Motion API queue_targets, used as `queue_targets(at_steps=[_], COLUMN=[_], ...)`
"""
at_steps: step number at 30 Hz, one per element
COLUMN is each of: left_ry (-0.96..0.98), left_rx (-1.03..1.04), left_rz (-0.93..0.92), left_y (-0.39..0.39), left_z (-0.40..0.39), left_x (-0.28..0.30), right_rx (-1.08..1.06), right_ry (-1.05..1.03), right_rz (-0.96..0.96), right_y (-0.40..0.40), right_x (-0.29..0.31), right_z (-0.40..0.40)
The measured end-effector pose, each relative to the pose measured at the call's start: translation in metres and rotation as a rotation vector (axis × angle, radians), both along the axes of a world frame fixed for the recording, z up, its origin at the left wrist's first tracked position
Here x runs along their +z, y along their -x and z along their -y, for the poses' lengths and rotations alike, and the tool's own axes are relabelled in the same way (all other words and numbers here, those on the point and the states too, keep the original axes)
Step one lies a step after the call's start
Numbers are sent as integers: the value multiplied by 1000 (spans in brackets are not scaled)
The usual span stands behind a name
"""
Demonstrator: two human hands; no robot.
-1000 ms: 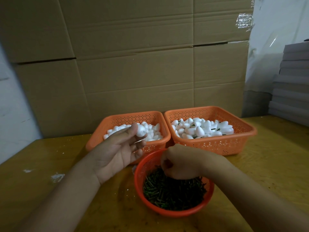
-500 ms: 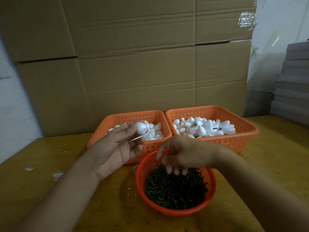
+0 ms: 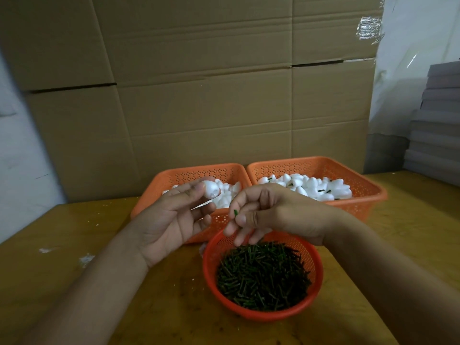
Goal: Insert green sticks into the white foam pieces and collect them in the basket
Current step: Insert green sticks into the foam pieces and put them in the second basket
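**Foam piece in my left hand, green stick in my right**

Foam piece point(image 3: 211, 189), white and egg-shaped, sits pinched between my left thumb and fingertips, held up in front of the left orange basket point(image 3: 174, 181). My left hand point(image 3: 171, 217) has its palm turned towards me, the lower fingers loosely curled under the piece.

My right hand point(image 3: 268, 214) hangs over the far rim of the round orange bowl point(image 3: 317, 282), fingers pointing down. Its thumb and forefinger pinch one green stick point(image 3: 235, 212), of which only the short top end shows above my thumb. The stick and the foam piece are near each other but apart, not yet joined.

From my head view the round bowl stands nearest me on the yellow wooden table point(image 3: 74, 245) and is heaped with loose green sticks point(image 3: 261, 277). Behind it, side by side and touching, stand the two square baskets. The left one holds plain white foam pieces. The right orange basket point(image 3: 361, 188) holds white foam pieces point(image 3: 313, 184) with bits of green stick showing among them.

Cardboard boxes point(image 3: 199, 95) rise just behind the baskets, and a stack of grey sheets point(image 3: 438, 125) stands at the far right
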State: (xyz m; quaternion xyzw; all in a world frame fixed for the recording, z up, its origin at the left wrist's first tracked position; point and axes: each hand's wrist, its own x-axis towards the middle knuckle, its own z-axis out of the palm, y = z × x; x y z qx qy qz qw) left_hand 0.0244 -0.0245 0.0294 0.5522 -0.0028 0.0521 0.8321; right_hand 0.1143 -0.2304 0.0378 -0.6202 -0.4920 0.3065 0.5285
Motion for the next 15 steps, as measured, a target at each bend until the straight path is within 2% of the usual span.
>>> queue_targets(at_steps=[6, 9, 15], left_ry=[14, 37, 10], left_rx=[-5, -9, 75], left_rz=[5, 23, 81], left_y=[1, 0, -4], left_z=[1, 0, -4], left_x=[0, -1, -5], right_rx=[-126, -280, -449], right_ry=[-138, -135, -125], right_rz=[-121, 16, 212], right_y=[-3, -2, 4], right_x=[2, 1, 3], right_z=[1, -1, -9])
